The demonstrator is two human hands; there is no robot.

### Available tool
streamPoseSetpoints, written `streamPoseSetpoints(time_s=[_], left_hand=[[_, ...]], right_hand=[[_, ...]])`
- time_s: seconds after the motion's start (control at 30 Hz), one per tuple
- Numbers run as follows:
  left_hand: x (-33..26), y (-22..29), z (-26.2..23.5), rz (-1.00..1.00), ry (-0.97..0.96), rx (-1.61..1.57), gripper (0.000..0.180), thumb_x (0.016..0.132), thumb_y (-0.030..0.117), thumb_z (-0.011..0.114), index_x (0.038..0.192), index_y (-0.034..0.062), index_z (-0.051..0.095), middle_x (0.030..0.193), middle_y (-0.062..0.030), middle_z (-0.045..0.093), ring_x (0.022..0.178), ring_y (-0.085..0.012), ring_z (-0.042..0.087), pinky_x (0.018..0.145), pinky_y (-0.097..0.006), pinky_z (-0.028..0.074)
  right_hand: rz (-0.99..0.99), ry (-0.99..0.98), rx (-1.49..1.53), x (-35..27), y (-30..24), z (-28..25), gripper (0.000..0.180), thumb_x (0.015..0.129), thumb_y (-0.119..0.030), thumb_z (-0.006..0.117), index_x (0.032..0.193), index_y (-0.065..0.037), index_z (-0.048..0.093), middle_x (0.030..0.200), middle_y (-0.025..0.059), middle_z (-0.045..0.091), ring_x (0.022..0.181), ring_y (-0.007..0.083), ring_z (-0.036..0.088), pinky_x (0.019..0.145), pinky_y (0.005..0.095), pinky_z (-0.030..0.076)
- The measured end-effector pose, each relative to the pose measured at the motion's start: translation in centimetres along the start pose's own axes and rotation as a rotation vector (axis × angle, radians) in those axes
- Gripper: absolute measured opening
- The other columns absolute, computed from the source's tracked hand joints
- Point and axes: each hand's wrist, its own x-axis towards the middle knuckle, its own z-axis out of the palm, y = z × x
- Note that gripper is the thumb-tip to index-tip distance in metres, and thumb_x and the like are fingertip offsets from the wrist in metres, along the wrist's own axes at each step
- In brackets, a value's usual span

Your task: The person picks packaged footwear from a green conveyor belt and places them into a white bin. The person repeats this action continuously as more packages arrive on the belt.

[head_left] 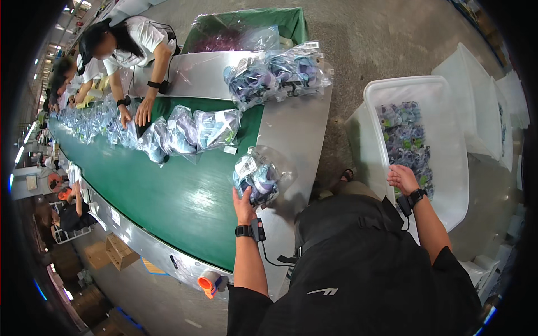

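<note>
My left hand (245, 207) grips the near side of a clear plastic bag of purple-blue shoes (259, 180), at the right edge of the green conveyor belt (190, 190). Thumb and fingers press against the film. Off to the right, my right hand (402, 180) hovers by the inner side of a white plastic bin (367, 120), fingers curled and nothing visible in them. Inside that bin lie several similar bagged shoes (406, 131) in rows. More bagged shoes (216, 127) line the far side of the belt.
A pile of bagged shoes (280, 73) rests on the metal table end (294, 131). Across the belt, a co-worker (143, 42) reaches toward the bags. Behind stands a green-lined container (291, 22). An orange tape dispenser (207, 283) hangs at the near belt edge; cardboard boxes (120, 252) sit below.
</note>
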Motion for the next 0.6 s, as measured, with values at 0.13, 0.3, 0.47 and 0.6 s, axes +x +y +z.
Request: streamPoseSetpoints(time_s=[0.13,0.3,0.47,0.6], left_hand=[[-0.3,1.8,3.3,-0.254,-0.089,-0.118,0.043,0.091,0.027,0.065,0.126,0.0066,0.052,0.113,-0.0118,0.065,0.099,-0.0283,0.066,0.082,-0.046,0.056],[-4.2,2.9,10.3,-0.466,-0.212,-0.141,0.035,0.092,0.030,0.063,0.117,0.0060,0.058,0.107,-0.0116,0.069,0.097,-0.0277,0.067,0.082,-0.042,0.055],[-7.9,3.1,18.1,-0.446,-0.466,0.272,0.044,0.095,0.032,0.057,0.131,0.0074,0.051,0.123,-0.0115,0.061,0.106,-0.0280,0.063,0.086,-0.040,0.053],[-10.7,2.3,25.3,-0.438,-0.581,0.399,0.040,0.098,0.027,0.050,0.131,0.0050,0.050,0.125,-0.0115,0.060,0.111,-0.0277,0.062,0.090,-0.040,0.052]], right_hand=[[-0.103,-0.021,-0.081,0.7,-1.4,1.4,0.036,0.095,-0.032,0.062,0.118,-0.004,0.060,0.092,0.0050,0.066,0.077,0.0136,0.067,0.066,0.0265,0.055],[-0.331,-0.180,-0.157,-1.3,-4.8,3.4,0.035,0.094,-0.025,0.064,0.120,-0.002,0.062,0.095,0.0035,0.066,0.081,0.0088,0.063,0.070,0.0240,0.052],[-0.783,-0.229,-0.522,-4.6,-6.4,3.7,0.047,0.088,-0.039,0.064,0.115,0.000,0.064,0.099,0.0153,0.071,0.096,0.0305,0.068,0.085,0.0395,0.053],[-0.668,-0.194,-0.537,-4.9,-6.1,2.4,0.051,0.089,-0.040,0.067,0.119,0.001,0.060,0.097,0.0130,0.068,0.090,0.0288,0.066,0.077,0.0387,0.052]])
